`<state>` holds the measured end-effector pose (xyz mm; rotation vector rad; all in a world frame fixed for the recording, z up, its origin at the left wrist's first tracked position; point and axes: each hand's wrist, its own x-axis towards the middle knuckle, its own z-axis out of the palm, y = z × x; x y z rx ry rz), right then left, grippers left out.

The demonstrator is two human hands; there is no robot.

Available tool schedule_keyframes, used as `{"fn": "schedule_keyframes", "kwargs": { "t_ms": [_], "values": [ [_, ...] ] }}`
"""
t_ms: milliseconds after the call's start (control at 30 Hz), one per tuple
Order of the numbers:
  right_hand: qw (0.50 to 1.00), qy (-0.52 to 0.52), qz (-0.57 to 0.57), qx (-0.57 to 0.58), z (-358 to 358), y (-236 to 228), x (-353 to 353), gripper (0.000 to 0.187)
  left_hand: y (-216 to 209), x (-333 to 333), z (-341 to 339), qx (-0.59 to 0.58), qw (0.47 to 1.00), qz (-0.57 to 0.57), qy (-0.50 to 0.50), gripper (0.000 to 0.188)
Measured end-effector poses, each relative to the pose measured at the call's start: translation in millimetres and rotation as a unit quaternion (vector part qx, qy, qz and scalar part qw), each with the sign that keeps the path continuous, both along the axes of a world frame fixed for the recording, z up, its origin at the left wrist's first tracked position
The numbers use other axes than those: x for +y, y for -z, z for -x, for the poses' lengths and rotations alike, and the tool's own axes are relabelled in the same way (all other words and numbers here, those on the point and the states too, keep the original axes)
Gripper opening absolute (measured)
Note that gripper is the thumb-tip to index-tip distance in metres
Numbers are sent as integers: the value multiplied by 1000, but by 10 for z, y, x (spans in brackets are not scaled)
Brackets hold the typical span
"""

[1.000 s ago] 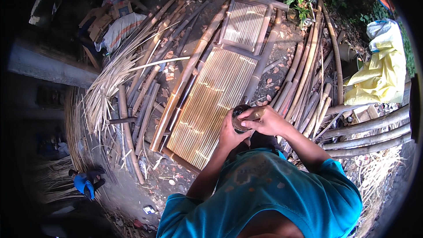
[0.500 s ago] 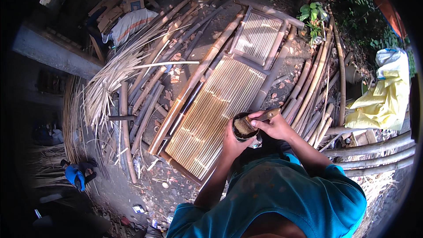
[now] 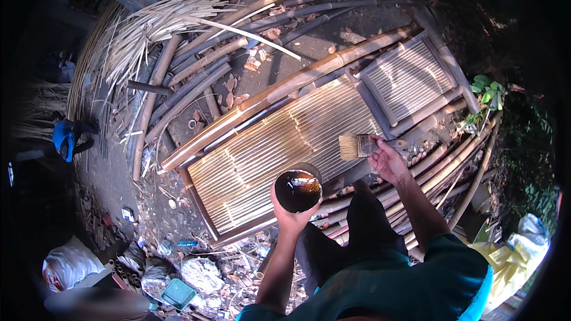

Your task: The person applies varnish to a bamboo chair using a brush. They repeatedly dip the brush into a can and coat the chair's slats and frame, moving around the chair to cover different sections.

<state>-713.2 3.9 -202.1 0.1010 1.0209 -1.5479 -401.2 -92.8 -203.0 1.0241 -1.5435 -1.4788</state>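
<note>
Gripping a broad brush (image 3: 358,147): right hand (image 3: 389,161), fingers closed, forearm (image 3: 423,209) angled inward, bristles leftward over slatted panel (image 3: 270,148); left hand (image 3: 291,219) raised, fingers wrapping a round container (image 3: 300,208) of dark liquid (image 3: 304,185)

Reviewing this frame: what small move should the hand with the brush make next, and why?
Probably lower the brush onto the paler slats of the bamboo panel: the right hand holds it with its bristles overlapping the panel in this view, the left hand holds a cup of dark liquid, and neighbouring slat stretches look browner.
</note>
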Motion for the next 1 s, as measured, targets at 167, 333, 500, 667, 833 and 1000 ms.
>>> {"fn": "schedule_keyframes", "kwargs": {
  "t_ms": [167,333,500,667,833,1000],
  "values": [
    [967,-121,-100,199,586,1861,-570,26,897,76,334,-85,979,-34,-180,125],
    [882,-255,68,390,-39,3290,-1376,16,1573,86,524,-130,970,18,-203,117],
    [805,-346,-4,483,371,4094,-1838,29,2079,245,366,-192,954,-38,-225,127],
    [776,19,-53,628,2567,4202,-1634,22,2407,409,-16,-207,948,-77,-227,144],
    [598,-33,-89,796,821,4127,-2326,25,2428,372,-214,-171,955,-3,-241,128],
    [767,-296,54,566,-773,3956,-2621,28,2285,263,-388,-208,951,-28,-227,106]
  ]
}}
